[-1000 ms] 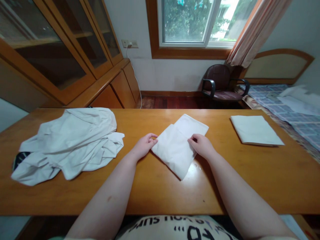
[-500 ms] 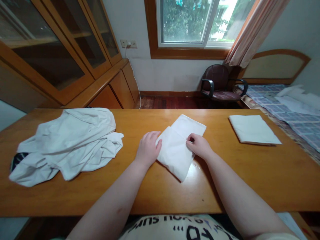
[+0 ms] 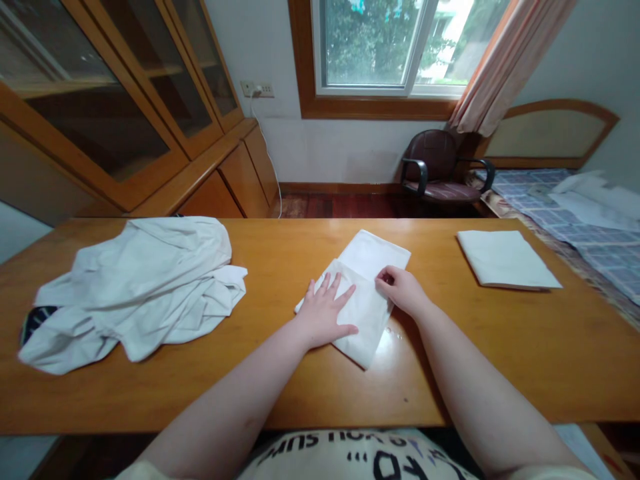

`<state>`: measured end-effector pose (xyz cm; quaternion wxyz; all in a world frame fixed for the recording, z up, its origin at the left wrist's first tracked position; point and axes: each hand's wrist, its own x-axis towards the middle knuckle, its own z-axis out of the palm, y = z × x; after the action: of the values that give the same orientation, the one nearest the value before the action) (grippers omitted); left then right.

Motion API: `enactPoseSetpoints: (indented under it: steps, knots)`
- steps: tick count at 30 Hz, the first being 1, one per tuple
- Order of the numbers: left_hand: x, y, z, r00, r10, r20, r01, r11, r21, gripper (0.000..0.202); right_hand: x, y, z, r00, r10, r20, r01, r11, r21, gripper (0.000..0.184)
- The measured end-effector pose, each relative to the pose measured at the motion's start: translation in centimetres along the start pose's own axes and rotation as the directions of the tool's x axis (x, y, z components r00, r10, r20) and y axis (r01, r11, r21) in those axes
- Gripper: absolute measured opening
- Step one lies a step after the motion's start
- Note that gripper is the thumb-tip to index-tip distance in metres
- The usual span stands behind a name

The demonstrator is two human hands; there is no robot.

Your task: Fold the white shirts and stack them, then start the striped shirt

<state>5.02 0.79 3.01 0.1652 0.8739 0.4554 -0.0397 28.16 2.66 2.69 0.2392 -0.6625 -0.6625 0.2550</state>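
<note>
A white cloth (image 3: 376,253), folded over on itself, lies slantwise on the table in front of me. My left hand (image 3: 326,312) rests flat on its near left part, fingers spread. At the cloth's right edge, my right hand (image 3: 403,288) pinches the fabric between thumb and forefinger, the other fingers curled. The layer under my left palm is partly hidden. Off to the right lies a neatly folded white cloth (image 3: 507,259), touched by neither hand. On the left a crumpled heap of white fabric (image 3: 150,287) is spread out, with a dark patterned patch at its lower left end.
The wooden table (image 3: 270,393) spans the view. Beyond it stand a glass-doored cabinet (image 3: 200,143) at left, a dark armchair (image 3: 440,167) under the window, and a bed (image 3: 565,193) with a plaid cover at right.
My left hand has moved from the cloth's left edge onto its top, fingers now spread flat. The cloth's left part reaches further left. My right hand has hardly moved.
</note>
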Motion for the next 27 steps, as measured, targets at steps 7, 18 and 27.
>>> enactPoseSetpoints:
  steps: [7, 18, 27]
  knots:
    - [-0.3, 0.0, -0.7, 0.999, 0.007, -0.047, -0.009, 1.000, -0.028, 0.084, 0.3, 1.0, -0.3, 0.984, -0.043, 0.173, 0.026, 0.995, 0.099, 0.023]
    - [-1.1, 3.9, 1.0, 0.935, 0.296, -0.194, -0.296, 0.955, 0.027, 0.055, 0.7, 1.8, -0.1, 0.983, -0.039, 0.180, 0.003, 0.981, 0.195, 0.022]
    - [-0.9, 3.7, 2.1, 0.930, 0.364, -0.047, -0.359, 0.929, 0.094, 0.084, 0.7, 1.3, 0.0, 0.980, -0.082, 0.179, 0.054, 0.987, 0.153, 0.027]
